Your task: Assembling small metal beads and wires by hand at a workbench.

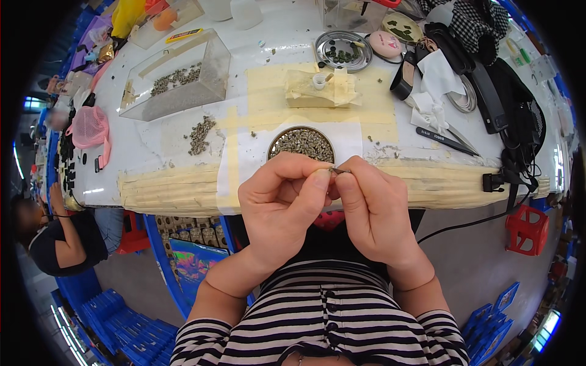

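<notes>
Just over the table's near edge, my left hand point(281, 204) and my right hand point(373, 210) meet fingertip to fingertip. Both are closed in a pinch. A tiny dark metal-looking piece point(340, 171) shows at the right thumb and finger; its kind is too small to make out. Whatever lies in the left pinch is mostly hidden by the fingers. Directly beyond the hands sits a round tin point(270, 149) filled with small greyish metal parts point(303, 142). The hands cover part of its near rim.
Loose small parts point(200, 135) lie in a pile at left, before a clear plastic box point(210, 76). A tape-covered block point(305, 94) stands beyond the tin, near a round metal dish point(317, 52). Tweezers point(442, 140) lie at right. Another person point(67, 247) sits at far left.
</notes>
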### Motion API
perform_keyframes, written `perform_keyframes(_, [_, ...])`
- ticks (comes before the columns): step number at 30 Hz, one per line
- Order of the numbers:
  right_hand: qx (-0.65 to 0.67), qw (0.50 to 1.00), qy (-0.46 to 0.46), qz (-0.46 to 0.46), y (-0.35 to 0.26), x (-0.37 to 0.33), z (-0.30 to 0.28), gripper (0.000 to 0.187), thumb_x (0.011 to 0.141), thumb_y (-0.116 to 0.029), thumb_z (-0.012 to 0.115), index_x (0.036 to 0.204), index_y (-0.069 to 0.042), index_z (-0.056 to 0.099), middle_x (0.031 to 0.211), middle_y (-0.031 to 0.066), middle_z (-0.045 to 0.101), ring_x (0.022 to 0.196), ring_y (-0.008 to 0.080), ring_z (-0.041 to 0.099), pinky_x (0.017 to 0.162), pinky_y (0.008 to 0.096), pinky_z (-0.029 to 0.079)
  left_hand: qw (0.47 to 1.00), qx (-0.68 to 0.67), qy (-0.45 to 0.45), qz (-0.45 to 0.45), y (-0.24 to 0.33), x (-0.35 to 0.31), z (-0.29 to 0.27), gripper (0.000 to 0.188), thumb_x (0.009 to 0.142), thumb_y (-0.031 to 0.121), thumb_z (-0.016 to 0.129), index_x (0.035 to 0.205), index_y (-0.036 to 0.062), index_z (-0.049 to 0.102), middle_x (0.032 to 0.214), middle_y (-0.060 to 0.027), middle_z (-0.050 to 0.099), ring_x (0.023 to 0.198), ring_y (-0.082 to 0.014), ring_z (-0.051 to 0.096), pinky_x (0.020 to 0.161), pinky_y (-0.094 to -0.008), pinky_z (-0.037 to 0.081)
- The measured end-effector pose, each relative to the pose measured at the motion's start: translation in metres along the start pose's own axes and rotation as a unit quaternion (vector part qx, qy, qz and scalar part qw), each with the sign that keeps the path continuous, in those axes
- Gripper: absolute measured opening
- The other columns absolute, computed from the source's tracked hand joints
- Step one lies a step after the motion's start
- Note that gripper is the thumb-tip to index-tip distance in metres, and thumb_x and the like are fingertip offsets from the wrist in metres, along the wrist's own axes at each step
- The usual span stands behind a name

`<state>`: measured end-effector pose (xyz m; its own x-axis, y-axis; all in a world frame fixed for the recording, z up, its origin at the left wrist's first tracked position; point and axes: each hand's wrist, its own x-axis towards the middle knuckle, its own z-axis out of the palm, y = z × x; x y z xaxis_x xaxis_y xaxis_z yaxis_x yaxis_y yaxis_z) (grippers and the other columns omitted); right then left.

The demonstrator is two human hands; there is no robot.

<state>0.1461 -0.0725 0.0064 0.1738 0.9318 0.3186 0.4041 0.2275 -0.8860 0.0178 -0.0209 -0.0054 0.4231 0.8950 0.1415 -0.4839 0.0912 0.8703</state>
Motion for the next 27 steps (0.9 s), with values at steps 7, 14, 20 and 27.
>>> perform_keyframes(7, [0.105,0.989,-0.074,0.068,-0.006,0.002,-0.013,0.015,0.094,-0.009,0.050,0.082,0.001,0.054,0.069,0.0129,0.057,0.060,0.0283,0.058,0.055,0.0331,0.046,1.000,0.019,0.008,0.011,-0.002,0.000,-0.002,0.010,0.087,-0.003,0.059,0.097,-0.0031,0.061,0.086,-0.0081,0.065,0.073,-0.0077,0.062,0.066,-0.0208,0.053])
perform_keyframes(14, [0.005,1.000,-0.002,0.005,-0.002,-0.002,-0.004,0.015,0.093,-0.010,0.052,0.082,0.000,0.054,0.069,0.0111,0.056,0.057,0.0267,0.057,0.051,0.0317,0.045,0.999,0.031,0.031,0.004,0.001,0.002,0.000,0.009,0.087,-0.002,0.060,0.096,-0.0017,0.062,0.085,-0.0067,0.065,0.069,-0.0058,0.060,0.063,-0.0185,0.051])
perform_keyframes(20, [-0.093,0.994,0.035,-0.042,0.004,-0.001,0.004,0.012,0.091,-0.010,0.055,0.081,-0.003,0.053,0.068,0.0093,0.055,0.054,0.0264,0.055,0.047,0.0333,0.043,0.998,0.060,0.026,-0.009,0.003,0.000,0.001,0.007,0.090,0.004,0.056,0.094,0.0004,0.060,0.086,-0.0062,0.062,0.071,-0.0091,0.055,0.060,-0.0216,0.045])
perform_keyframes(27, [-0.118,0.990,0.059,-0.054,0.006,-0.003,0.005,0.011,0.090,-0.010,0.057,0.081,-0.003,0.054,0.067,0.0092,0.055,0.051,0.0254,0.055,0.044,0.0331,0.042,0.998,0.049,0.030,-0.005,0.004,-0.001,0.002,0.007,0.089,0.002,0.057,0.095,0.0000,0.060,0.086,-0.0060,0.063,0.071,-0.0077,0.057,0.061,-0.0205,0.047])
